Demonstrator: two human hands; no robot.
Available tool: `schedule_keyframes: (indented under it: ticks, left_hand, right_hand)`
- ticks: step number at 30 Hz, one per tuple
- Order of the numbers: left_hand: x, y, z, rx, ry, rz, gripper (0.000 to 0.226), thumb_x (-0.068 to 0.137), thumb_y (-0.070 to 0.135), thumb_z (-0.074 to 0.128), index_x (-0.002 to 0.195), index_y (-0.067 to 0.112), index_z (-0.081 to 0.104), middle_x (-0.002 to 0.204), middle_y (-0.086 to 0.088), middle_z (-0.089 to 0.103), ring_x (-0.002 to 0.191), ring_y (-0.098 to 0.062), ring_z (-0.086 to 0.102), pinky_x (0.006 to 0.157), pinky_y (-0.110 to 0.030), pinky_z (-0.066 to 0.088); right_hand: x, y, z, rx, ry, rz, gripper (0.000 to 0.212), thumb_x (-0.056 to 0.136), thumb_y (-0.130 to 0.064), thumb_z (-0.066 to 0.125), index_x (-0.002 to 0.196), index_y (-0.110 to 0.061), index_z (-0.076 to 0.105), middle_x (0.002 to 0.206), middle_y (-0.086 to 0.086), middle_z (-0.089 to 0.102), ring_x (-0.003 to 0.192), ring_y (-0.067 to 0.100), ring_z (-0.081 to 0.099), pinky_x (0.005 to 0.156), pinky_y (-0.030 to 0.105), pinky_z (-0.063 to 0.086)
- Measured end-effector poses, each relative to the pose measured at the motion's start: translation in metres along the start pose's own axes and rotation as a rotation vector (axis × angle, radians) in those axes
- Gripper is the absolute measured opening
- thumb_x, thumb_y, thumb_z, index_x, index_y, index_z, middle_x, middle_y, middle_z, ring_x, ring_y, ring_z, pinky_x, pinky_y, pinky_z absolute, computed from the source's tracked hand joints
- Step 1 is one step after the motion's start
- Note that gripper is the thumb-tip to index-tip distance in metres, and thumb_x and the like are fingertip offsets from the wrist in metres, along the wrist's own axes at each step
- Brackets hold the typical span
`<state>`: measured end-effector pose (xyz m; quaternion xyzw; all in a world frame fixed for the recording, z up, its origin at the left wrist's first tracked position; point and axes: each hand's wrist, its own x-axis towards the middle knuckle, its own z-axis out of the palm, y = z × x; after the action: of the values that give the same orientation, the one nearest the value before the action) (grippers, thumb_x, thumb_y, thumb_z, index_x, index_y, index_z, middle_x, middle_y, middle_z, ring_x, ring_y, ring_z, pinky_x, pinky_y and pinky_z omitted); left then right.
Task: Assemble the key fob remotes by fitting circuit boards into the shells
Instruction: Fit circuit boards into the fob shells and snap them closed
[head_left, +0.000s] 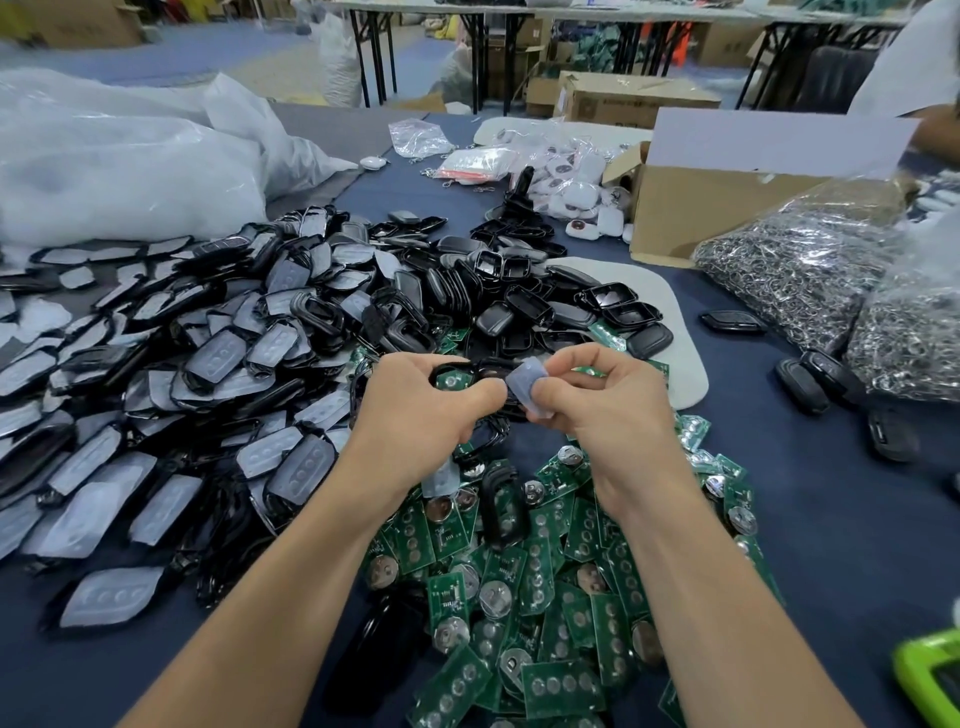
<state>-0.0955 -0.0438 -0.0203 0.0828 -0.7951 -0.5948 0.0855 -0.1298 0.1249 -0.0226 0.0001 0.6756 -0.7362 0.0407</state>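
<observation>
Green circuit boards lie heaped nearest, black shells piled beyond; 1 shell frame and button pad held above.

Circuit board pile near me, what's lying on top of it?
A black shell frame and a clear rubber button pad lie on the circuit board pile. Your left forearm and right forearm hide parts of it.

Glossy black plastic shells lay heaped beside matt, translucent rubbery button pads and green circuit boards studded with shiny metal cells; glinting metal rings filled clear plastic bags on the dark, matt cloth-covered surface.
</observation>
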Motion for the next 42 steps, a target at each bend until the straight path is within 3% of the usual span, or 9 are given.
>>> schedule_keyframes:
  ticks: [4,9,15,22,30,36,42]
  left_hand:
    - [0.0,0.001,-0.001,0.014,-0.004,0.015,0.031,0.083,0.024,0.081,0.057,0.015,0.066,0.047,0.001,0.055,0.041,-0.014,0.041,0.044,-0.021,0.035]
    - [-0.002,0.002,0.002,0.113,0.095,0.041,0.029,0.085,0.032,0.08,0.067,0.011,0.07,0.045,0.002,0.056,0.037,-0.015,0.04,0.037,-0.025,0.031]
    - [-0.001,0.003,0.003,0.023,0.145,-0.016,0.043,0.088,0.029,0.08,0.051,0.016,0.061,0.044,0.003,0.054,0.038,-0.012,0.041,0.04,-0.021,0.035]
    - [0.002,0.001,0.004,-0.172,0.171,-0.032,0.05,0.09,0.026,0.08,0.046,0.02,0.058,0.045,0.0,0.053,0.041,-0.014,0.04,0.043,-0.022,0.035]
    - [-0.003,0.001,0.007,-0.056,0.274,0.087,0.048,0.084,0.047,0.079,0.054,0.015,0.061,0.043,0.002,0.056,0.038,-0.013,0.041,0.042,-0.019,0.037]
    - [0.002,0.003,0.002,-0.177,0.078,0.017,0.026,0.084,0.026,0.084,0.062,0.021,0.073,0.047,0.0,0.053,0.042,-0.015,0.039,0.041,-0.02,0.032]
    - [0.001,0.001,0.003,-0.133,0.139,0.049,0.045,0.088,0.02,0.08,0.056,0.001,0.054,0.044,-0.003,0.049,0.042,-0.018,0.036,0.044,-0.025,0.031]
  right_hand:
    - [-0.001,0.002,0.003,-0.005,0.022,-0.01,0.021,0.075,0.01,0.078,0.079,-0.01,0.071,0.066,0.013,0.073,0.055,0.02,0.065,0.056,0.027,0.054]
    - [-0.002,0.002,0.005,-0.019,0.037,0.009,0.018,0.072,0.003,0.081,0.076,-0.012,0.071,0.068,0.012,0.074,0.06,0.024,0.07,0.067,0.041,0.064]
    - [-0.003,-0.008,-0.001,0.15,-0.107,0.146,0.02,0.084,0.009,0.076,0.08,-0.01,0.07,0.082,0.016,0.075,0.065,0.024,0.073,0.057,0.024,0.058]
    - [-0.006,-0.012,-0.002,0.171,-0.209,0.161,0.019,0.085,0.009,0.075,0.081,-0.009,0.07,0.083,0.019,0.076,0.064,0.021,0.073,0.057,0.023,0.058]
    - [-0.008,-0.013,-0.003,0.093,-0.227,0.118,0.022,0.083,0.013,0.075,0.081,-0.008,0.069,0.077,0.018,0.076,0.061,0.022,0.072,0.056,0.024,0.058]
    - [-0.007,-0.014,-0.002,0.099,-0.132,0.115,0.026,0.081,0.014,0.075,0.073,-0.011,0.071,0.086,0.026,0.075,0.063,0.024,0.072,0.052,0.023,0.056]
    - [-0.009,-0.012,0.001,0.023,-0.189,0.056,0.024,0.079,0.016,0.073,0.082,-0.007,0.07,0.069,0.017,0.073,0.056,0.019,0.067,0.054,0.024,0.054]
